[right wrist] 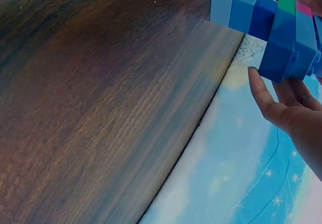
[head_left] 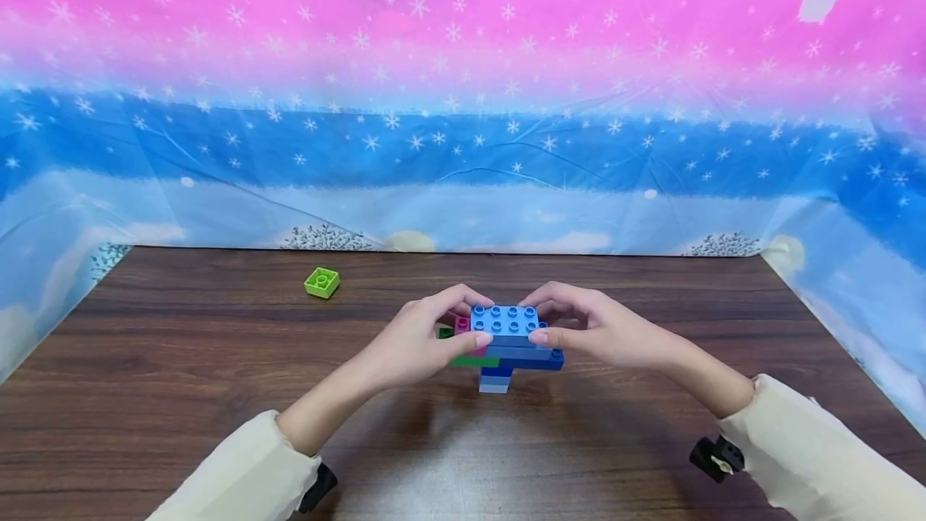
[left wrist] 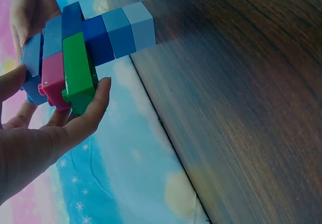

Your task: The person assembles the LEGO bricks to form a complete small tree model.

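Both hands are at a toy building-brick structure, wide at the top and narrow below. Its top piece is a light blue brick [head_left: 505, 318] with two rows of studs. My left hand [head_left: 427, 336] grips this brick at its left end, thumb in front and fingers behind. At the right end my right hand [head_left: 608, 328] pinches it the same way. Below lie a pink brick [left wrist: 54, 78], a green brick [left wrist: 78, 70] and a dark blue brick [right wrist: 277, 48]. A stem of blue blocks [left wrist: 119, 31], paler toward its foot, reaches down to the table.
A lime green square brick [head_left: 321, 283] lies apart at the back left of the dark wooden table [head_left: 217, 344], hollow side up. Behind the table's far edge hangs a pink and blue snowflake cloth [head_left: 463, 143], which also runs along both sides.
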The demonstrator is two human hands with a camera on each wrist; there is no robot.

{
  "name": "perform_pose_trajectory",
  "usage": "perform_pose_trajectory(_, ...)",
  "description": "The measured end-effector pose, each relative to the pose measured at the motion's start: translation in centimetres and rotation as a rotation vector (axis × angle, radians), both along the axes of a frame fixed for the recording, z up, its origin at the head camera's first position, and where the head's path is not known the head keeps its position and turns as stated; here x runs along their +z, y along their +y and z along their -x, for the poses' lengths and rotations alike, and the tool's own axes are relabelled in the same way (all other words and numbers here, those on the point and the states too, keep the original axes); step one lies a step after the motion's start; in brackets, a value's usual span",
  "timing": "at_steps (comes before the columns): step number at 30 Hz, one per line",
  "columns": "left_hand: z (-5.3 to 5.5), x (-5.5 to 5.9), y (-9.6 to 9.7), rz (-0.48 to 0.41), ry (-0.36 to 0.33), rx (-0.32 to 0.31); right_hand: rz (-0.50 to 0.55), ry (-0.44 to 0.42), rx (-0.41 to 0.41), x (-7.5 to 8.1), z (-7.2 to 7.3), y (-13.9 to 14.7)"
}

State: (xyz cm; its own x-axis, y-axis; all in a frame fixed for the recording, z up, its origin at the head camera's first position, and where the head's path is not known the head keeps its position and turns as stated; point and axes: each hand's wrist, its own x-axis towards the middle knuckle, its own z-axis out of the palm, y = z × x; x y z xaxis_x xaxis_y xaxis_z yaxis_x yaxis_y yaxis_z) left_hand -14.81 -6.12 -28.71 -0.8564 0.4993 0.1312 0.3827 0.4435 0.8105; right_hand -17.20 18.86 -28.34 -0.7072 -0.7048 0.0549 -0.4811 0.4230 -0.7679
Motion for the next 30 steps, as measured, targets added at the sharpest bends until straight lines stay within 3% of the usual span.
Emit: perform_pose_trajectory(30, -0.04, -0.37, 0.00, -0.073, -0.032, 0.004, 0.029, 0.026, 0.047, -0.05, 0.55, 0.04)
